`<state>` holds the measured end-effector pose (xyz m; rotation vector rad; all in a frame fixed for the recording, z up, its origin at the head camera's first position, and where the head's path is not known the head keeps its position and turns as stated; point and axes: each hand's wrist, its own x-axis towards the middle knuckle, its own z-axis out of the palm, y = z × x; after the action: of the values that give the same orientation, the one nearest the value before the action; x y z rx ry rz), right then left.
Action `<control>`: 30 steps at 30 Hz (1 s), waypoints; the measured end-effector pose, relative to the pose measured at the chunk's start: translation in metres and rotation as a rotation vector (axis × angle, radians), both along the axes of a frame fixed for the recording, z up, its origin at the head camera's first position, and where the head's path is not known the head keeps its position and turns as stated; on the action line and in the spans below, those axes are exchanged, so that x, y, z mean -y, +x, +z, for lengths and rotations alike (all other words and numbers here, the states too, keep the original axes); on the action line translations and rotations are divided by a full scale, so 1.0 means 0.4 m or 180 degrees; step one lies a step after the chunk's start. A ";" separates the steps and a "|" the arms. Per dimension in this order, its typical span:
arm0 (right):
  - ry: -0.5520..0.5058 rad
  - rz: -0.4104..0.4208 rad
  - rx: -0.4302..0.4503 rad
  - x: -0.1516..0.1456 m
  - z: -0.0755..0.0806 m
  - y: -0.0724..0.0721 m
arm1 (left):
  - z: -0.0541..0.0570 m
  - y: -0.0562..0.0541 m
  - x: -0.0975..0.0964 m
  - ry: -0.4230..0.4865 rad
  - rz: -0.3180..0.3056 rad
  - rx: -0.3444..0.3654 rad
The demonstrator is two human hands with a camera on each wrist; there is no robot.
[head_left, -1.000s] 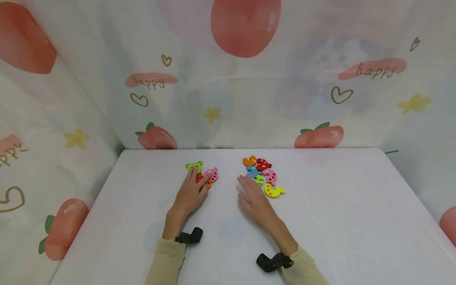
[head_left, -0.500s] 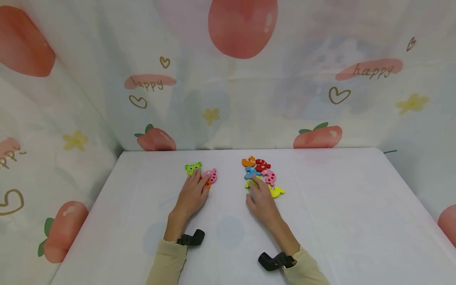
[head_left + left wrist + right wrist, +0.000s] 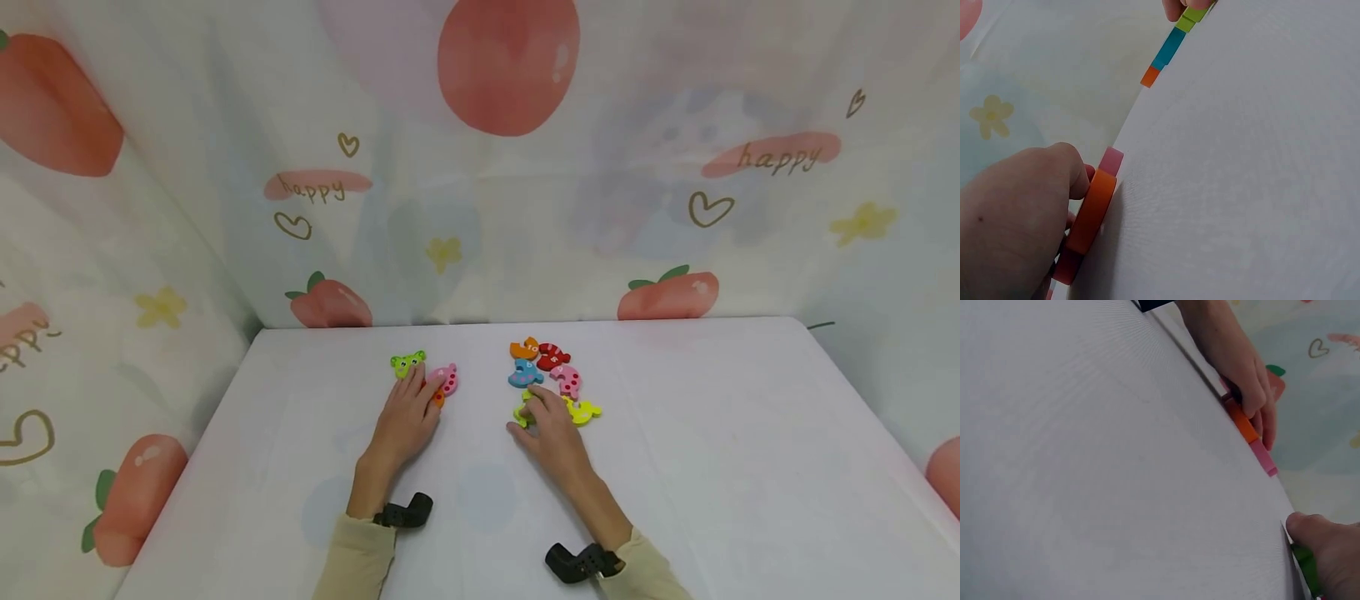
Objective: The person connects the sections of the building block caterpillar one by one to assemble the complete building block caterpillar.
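My left hand rests its fingers on a cluster of small painted animal pieces: a green animal-head piece, a pink spotted one and an orange one. In the left wrist view the orange piece shows its thick edge beside the fingers. My right hand pinches a light green animal piece between thumb and fingers, and covers most of it. A yellow spotted piece lies right beside that hand. In the right wrist view the thumb is at the green piece.
Beyond my right hand lie a blue piece, an orange piece, a red striped piece and a pink spotted piece. The white-covered table meets a printed cloth backdrop behind and at the sides.
My right hand has come down onto the light green piece and drawn it toward me, away from the blue piece. The left hand stays on its cluster. The head view has tilted slightly upward.
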<state>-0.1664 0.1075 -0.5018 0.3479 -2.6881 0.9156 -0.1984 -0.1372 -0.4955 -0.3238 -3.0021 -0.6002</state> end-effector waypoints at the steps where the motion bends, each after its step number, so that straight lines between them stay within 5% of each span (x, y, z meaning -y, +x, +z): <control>1: -0.0025 0.0006 0.0003 0.002 -0.001 0.002 | -0.001 0.001 0.000 0.0009 0.0005 -0.0007; 14: -0.0158 -0.0045 0.0109 0.001 0.006 -0.001 | 0.002 0.003 0.004 0.0058 -0.0042 -0.0161; 30: -0.0211 -0.0075 0.0181 -0.006 -0.007 0.002 | -0.001 0.002 -0.001 0.0018 -0.0004 -0.0087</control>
<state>-0.1657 0.1101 -0.5048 0.2793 -2.6993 1.0198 -0.1975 -0.1369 -0.4958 -0.3309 -2.9738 -0.5992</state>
